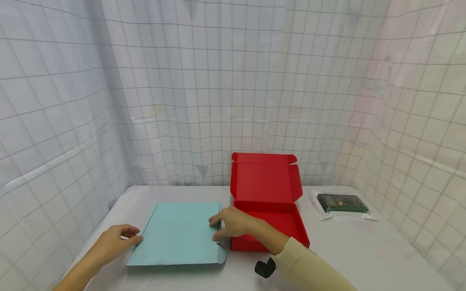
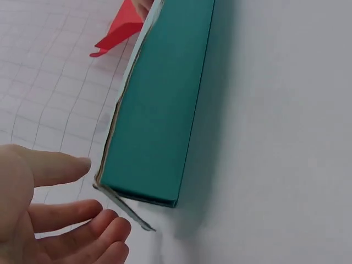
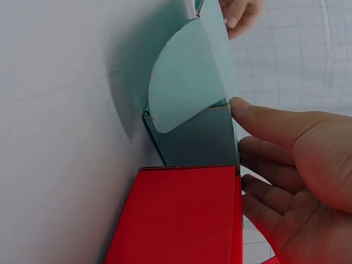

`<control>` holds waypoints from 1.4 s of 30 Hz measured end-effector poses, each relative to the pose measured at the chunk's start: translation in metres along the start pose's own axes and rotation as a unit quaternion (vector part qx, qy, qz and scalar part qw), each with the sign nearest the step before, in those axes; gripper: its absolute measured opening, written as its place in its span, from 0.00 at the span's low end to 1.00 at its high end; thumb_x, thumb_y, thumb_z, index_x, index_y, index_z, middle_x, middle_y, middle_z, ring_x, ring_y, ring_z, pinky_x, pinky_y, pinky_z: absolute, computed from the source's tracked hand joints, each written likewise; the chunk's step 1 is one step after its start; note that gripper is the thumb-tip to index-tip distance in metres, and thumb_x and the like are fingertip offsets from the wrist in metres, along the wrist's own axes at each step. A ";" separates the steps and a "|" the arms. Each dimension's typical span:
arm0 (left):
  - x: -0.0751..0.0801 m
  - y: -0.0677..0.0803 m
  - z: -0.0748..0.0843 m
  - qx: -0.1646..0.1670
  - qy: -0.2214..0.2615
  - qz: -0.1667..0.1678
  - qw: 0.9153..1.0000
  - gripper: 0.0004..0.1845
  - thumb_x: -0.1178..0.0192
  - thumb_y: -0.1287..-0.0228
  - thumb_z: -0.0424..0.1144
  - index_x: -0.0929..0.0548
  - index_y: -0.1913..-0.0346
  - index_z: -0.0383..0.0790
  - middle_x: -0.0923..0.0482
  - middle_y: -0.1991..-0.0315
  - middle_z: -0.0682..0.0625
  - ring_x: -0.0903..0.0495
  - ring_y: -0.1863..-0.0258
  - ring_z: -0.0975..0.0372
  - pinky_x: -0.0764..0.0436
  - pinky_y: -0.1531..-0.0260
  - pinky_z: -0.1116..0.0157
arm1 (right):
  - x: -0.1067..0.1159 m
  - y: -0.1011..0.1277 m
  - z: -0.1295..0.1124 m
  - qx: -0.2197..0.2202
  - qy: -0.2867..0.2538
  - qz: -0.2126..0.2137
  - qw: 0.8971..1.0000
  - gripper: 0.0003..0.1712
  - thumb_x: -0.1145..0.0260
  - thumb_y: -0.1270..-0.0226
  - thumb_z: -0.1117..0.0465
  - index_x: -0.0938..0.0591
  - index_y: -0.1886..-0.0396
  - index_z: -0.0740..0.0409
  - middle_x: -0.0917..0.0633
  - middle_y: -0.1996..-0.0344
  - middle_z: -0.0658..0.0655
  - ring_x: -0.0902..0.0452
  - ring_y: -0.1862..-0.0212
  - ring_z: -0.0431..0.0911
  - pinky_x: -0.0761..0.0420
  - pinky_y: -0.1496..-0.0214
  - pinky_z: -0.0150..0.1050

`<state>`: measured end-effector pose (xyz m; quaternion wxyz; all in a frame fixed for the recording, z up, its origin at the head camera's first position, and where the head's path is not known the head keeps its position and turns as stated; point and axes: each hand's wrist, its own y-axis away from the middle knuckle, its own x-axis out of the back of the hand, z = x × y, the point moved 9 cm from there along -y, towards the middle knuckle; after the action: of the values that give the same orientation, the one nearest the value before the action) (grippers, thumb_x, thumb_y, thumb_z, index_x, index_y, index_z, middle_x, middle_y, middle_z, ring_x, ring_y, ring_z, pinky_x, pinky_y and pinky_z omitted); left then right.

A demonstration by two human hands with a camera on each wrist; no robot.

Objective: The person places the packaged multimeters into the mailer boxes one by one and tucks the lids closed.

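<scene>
Both my hands, left and right, rest open-fingered against the closed teal box's sides, gripping nothing.

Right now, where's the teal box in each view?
Head: teal box lies closed at lower centre-left, between both hands.
Left wrist: its side wall runs top to bottom, centre.
Right wrist: its corner and round flap sit upper centre.
Shared landmark: red box beside it.
</scene>
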<state>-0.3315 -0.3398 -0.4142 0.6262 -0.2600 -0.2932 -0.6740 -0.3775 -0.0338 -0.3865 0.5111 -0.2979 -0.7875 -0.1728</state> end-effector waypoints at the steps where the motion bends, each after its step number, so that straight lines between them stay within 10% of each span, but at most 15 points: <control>1: -0.001 0.003 -0.002 0.014 0.011 0.004 1.000 0.32 0.33 0.30 0.53 0.20 0.41 0.26 0.17 0.52 0.47 0.17 0.54 0.53 0.16 0.57 0.50 | 0.001 0.000 0.000 0.001 -0.001 0.001 1.000 0.26 0.21 0.37 0.53 0.12 0.40 0.54 0.15 0.42 0.44 0.23 0.36 0.42 0.20 0.51 0.25; 9: -0.017 0.023 -0.019 0.079 0.087 -0.023 0.993 0.34 0.33 0.29 0.51 0.23 0.42 0.18 0.16 0.52 0.44 0.16 0.57 0.55 0.14 0.56 0.55 | 0.000 -0.004 0.002 -0.006 -0.001 -0.003 1.000 0.25 0.20 0.38 0.53 0.11 0.42 0.54 0.14 0.44 0.44 0.22 0.37 0.42 0.20 0.52 0.24; 23: -0.030 0.028 -0.020 0.070 0.196 -0.057 0.976 0.35 0.35 0.26 0.40 0.35 0.40 0.06 0.22 0.51 0.35 0.14 0.55 0.50 0.14 0.53 0.56 | 0.004 -0.004 0.000 -0.021 -0.006 -0.001 1.000 0.24 0.19 0.39 0.54 0.11 0.43 0.54 0.13 0.45 0.44 0.22 0.37 0.42 0.19 0.56 0.24; 42: -0.031 0.031 -0.017 0.030 0.207 -0.113 0.971 0.37 0.39 0.23 0.40 0.41 0.38 0.03 0.22 0.49 0.32 0.15 0.52 0.45 0.15 0.52 0.54 | 0.000 -0.004 0.001 -0.034 -0.012 -0.004 0.999 0.25 0.19 0.40 0.54 0.11 0.43 0.54 0.13 0.45 0.44 0.21 0.38 0.42 0.18 0.57 0.25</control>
<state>-0.2983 -0.3325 -0.4462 0.6008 -0.0610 -0.2049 -0.7703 -0.3803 -0.0363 -0.3867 0.4906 -0.3138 -0.7884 -0.1983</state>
